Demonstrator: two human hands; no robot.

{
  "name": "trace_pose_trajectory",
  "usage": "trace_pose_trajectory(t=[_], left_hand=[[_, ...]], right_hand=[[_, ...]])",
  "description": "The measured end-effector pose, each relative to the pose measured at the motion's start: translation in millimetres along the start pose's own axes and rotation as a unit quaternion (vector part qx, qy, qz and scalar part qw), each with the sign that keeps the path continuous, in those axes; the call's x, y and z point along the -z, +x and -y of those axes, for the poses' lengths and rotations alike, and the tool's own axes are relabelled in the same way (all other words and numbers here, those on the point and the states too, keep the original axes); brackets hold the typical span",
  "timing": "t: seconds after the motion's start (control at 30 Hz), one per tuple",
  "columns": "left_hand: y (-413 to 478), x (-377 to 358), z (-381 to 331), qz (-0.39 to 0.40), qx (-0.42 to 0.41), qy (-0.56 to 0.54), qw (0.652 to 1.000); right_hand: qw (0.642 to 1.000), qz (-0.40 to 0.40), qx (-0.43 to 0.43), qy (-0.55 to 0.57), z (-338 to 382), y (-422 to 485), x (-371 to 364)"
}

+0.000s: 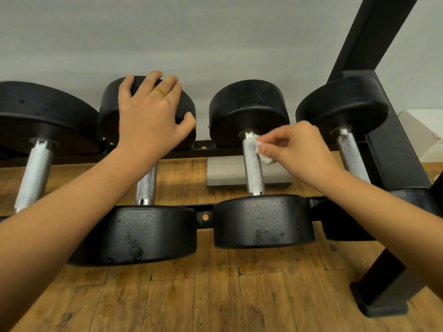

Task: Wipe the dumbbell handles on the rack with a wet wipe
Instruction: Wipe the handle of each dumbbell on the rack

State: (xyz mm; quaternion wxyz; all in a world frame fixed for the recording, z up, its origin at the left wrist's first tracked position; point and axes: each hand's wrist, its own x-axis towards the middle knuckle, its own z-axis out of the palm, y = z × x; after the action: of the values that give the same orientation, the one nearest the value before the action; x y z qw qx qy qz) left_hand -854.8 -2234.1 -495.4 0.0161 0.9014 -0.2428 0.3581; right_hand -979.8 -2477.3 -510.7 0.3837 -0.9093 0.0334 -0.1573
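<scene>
Two bare forearms, left (pixel 72 212) and right (pixel 383 207), are seen reaching in from the lower corners of the frame. A worn wooden floor (pixel 215 295) is spread across the bottom, and a grey wall (pixel 191 32) across the top. A black rack (pixel 205 216) is set between them, with its post at the upper right. Four black dumbbells are laid across its rails. The far head of the second dumbbell (pixel 146 185) from the left is covered by the left hand (pixel 148 116), which is laid on it with fingers spread and nothing held. The right hand (pixel 299 149) is held at the third dumbbell (pixel 253 164), right of centre. A small, crumpled white wet wipe (pixel 262 154) is pinched between its thumb and fingertips and pressed against the right side of the knurled handle, close to the far head. A gold ring (pixel 160 91) is worn on the left hand.
</scene>
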Motion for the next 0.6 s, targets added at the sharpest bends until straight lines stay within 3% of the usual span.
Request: trace_pose_trajectory(t=[0.13, 0.47, 0.6], left_hand=[[0, -1, 1, -0.003, -0.001, 0.001, 1.0], [2, -3, 1, -0.008, -0.001, -0.007, 1.0], [2, -2, 1, -0.003, -0.001, -0.001, 1.0]], right_hand=[[0.996, -0.075, 0.02, -0.051, 1, 15, -11], [0.989, -0.004, 0.059, -0.136, -14, 5, -12], [0.989, -0.029, 0.081, -0.124, -14, 10, -13]])
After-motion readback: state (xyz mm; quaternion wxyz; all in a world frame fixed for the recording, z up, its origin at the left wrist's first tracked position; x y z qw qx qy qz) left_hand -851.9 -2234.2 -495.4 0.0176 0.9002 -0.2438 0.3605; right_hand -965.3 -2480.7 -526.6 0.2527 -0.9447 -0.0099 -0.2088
